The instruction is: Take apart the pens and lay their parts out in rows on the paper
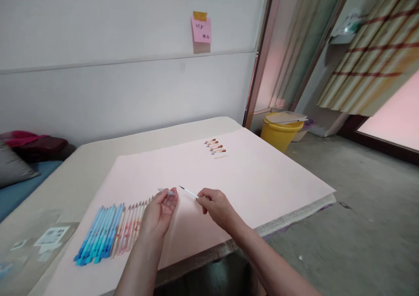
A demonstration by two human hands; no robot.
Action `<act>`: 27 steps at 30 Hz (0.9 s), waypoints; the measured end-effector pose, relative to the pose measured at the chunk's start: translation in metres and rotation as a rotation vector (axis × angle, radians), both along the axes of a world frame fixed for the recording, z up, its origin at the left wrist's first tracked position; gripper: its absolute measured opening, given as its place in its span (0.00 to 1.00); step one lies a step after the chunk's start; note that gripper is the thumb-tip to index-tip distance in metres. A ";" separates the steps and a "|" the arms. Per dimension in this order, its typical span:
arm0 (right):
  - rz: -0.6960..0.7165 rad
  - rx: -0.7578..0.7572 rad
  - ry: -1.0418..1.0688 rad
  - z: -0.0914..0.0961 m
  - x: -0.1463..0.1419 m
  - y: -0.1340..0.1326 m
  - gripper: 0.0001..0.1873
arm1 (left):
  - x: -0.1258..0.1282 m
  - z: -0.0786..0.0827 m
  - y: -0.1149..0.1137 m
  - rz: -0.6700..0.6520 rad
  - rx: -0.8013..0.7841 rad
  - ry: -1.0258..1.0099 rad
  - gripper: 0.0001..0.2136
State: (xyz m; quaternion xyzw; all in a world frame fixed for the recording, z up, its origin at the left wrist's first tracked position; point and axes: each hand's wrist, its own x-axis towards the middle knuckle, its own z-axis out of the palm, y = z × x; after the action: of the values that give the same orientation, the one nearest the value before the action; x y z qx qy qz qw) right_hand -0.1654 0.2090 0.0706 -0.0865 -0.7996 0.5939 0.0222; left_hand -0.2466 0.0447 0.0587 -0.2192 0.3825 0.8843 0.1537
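Note:
My left hand [163,211] is palm up above the pink sheet, its thumb and fingers pinching a pale, translucent pen barrel [166,192]. To its right, my right hand [214,202] grips a slim white pen refill [189,192] by its rear end. The refill's dark tip points up and left toward the barrel, apart from it. Left of my left hand lies a row of blue pens [100,235], with a row of pale pink pens [131,226] beside it, partly hidden by my forearm. Farther off are several short pen pieces with brown tops [216,146], alongside thin white sticks.
The pink sheet [262,187] covers much of the padded table [94,160]. A clear plastic bag with a label [51,236] lies at the left. Beyond the right edge stands a yellow bucket [279,134] on the floor. A pink note [201,30] hangs on the wall.

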 end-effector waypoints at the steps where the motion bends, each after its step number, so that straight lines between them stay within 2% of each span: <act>1: -0.006 -0.009 0.013 -0.001 -0.001 -0.001 0.08 | 0.002 0.000 0.003 -0.024 0.003 -0.002 0.03; 8: -0.021 -0.097 0.085 -0.007 -0.003 -0.005 0.09 | 0.015 -0.003 0.016 -0.109 0.029 -0.004 0.03; 13: -0.018 -0.174 0.068 -0.007 -0.002 -0.004 0.09 | 0.015 -0.005 0.017 -0.117 0.125 -0.121 0.02; 17: -0.018 -0.181 0.067 -0.003 0.000 -0.005 0.10 | 0.014 -0.008 0.018 -0.120 0.203 -0.201 0.03; 21: -0.018 -0.152 0.050 0.000 0.000 -0.005 0.10 | 0.016 -0.006 0.019 -0.126 0.178 -0.167 0.03; 27: -0.020 -0.074 0.097 -0.004 -0.001 -0.004 0.10 | 0.022 -0.001 0.022 -0.172 0.091 -0.009 0.04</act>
State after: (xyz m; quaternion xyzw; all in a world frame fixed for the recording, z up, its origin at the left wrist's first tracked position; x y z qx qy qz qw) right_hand -0.1663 0.2048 0.0668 -0.0665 -0.7743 0.6261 0.0637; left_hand -0.2246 0.0666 0.0580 -0.1822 0.3585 0.8834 0.2408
